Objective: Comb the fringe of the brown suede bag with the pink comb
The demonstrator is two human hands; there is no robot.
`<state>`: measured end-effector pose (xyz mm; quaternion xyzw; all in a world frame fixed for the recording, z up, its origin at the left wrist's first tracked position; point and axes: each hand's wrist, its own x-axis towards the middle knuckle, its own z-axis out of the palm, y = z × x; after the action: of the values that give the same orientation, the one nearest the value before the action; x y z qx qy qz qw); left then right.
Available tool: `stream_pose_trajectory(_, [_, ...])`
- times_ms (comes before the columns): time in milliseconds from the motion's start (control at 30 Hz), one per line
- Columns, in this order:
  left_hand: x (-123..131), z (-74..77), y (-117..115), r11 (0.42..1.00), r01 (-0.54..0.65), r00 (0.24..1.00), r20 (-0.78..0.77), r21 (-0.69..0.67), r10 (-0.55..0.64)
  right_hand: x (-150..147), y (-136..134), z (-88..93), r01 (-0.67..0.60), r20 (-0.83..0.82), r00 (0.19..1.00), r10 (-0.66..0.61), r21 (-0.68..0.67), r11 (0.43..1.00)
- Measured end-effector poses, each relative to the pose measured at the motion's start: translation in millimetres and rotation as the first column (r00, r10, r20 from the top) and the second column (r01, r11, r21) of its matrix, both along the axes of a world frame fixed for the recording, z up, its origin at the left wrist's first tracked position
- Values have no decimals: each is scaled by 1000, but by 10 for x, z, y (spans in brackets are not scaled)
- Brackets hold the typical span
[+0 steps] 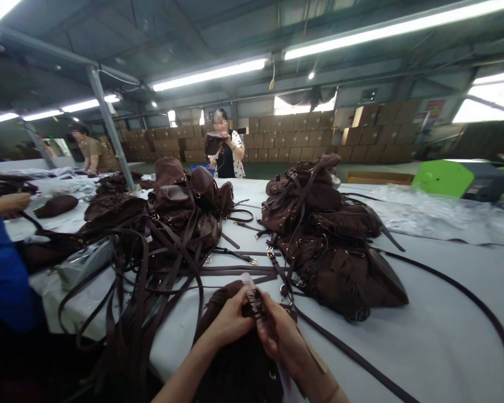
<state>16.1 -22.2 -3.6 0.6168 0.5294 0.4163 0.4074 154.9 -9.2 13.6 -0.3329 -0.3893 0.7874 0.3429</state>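
Observation:
A dark brown fringed bag [235,364] lies at the table's near edge, right in front of me. My left hand [234,318] is closed at its upper part, fingers and thumb around a pale, see-through strip [247,278] crossed by dark brown bands. From the other side my right hand [282,330] is closed on the same strip, and a pale end trails below it. What the strip is, I cannot make out. Both hands sit close together over the bag, hiding part of it. Small metal rings show on the bag.
Piles of brown bags stand at left [180,207] and right [331,240], with long straps [143,280] hanging over the front edge. Loose plastic [437,210] and a green machine [443,178] are at right. A blue-clothed co-worker [6,268] works at left; another person [231,151] stands across the table.

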Motion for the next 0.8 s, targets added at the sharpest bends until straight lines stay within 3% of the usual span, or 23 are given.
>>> stream_pose_trajectory(67, [78, -171, 75, 984, -178, 934, -315, -8, 167, -23, -57, -165, 27, 74, 997, -28, 6, 1000])
stream_pose_trajectory(133, [163, -348, 134, 945, -325, 826, -496, -35, 266, -64, -153, -346, 39, 118, 992, -42, 28, 999])
stream_pose_trajectory(267, [265, -567, 256, 920, -386, 809, -506, -73, 299, -97, -363, -649, 156, 182, 969, -169, 88, 984])
stream_pose_trajectory(367, [293, -576, 333, 932, -356, 804, -528, -59, 274, -27, -467, -724, 214, 171, 959, -224, 76, 974])
stream_pose_trajectory(600, [331, -472, 341, 946, -314, 705, -687, -81, 176, 166, -594, -614, 152, 161, 975, -153, 20, 988])
stream_pose_trajectory(800, [337, -411, 343, 942, -320, 659, -739, -104, 142, 200, -583, -807, 171, 203, 965, -169, 9, 985])
